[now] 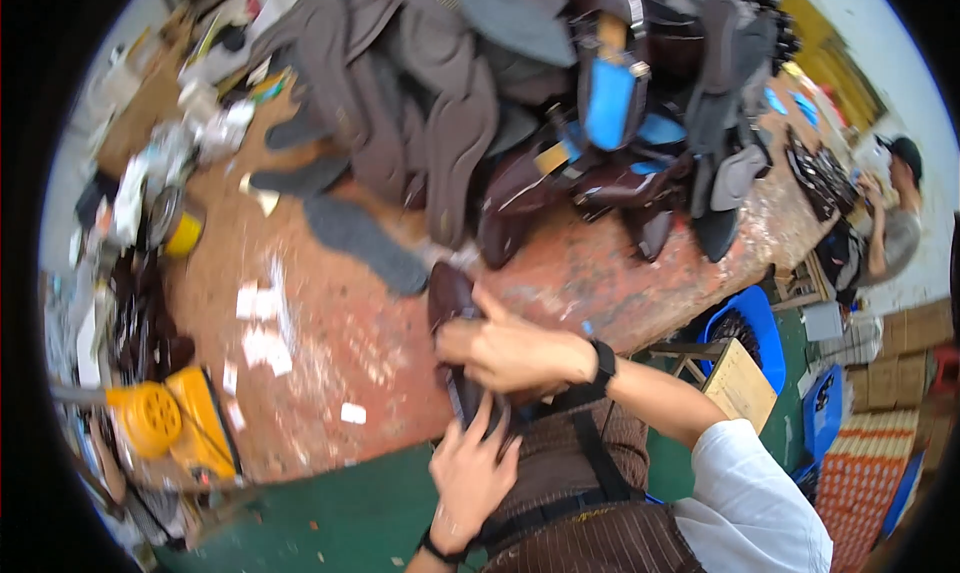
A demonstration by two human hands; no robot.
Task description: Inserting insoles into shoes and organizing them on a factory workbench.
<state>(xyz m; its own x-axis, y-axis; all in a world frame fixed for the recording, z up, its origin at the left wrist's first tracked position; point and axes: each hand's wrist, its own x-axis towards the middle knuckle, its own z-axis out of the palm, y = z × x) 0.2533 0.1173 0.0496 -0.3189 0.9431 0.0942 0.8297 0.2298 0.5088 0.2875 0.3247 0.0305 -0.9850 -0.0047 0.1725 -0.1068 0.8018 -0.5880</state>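
A dark brown leather shoe (452, 295) is held over the table's near edge, toe pointing away from me. My right hand (515, 351) comes across from the right and closes over the middle of the shoe, its fingers bent at the opening. Whether those fingertips press on something inside cannot be seen. At the heel end, my left hand (472, 481) grips the shoe with its fingers along the side. Just beyond the toe a loose grey insole (365, 243) lies flat on the table.
Brown and grey insoles (465, 123) and finished-looking dark shoes (510, 208) heap the far side. Small white labels (265, 348) lie left of the shoe, near a yellow machine (185, 423). At right stand a wooden stool (742, 388) and blue bin (765, 323); a person (890, 223) sits beyond.
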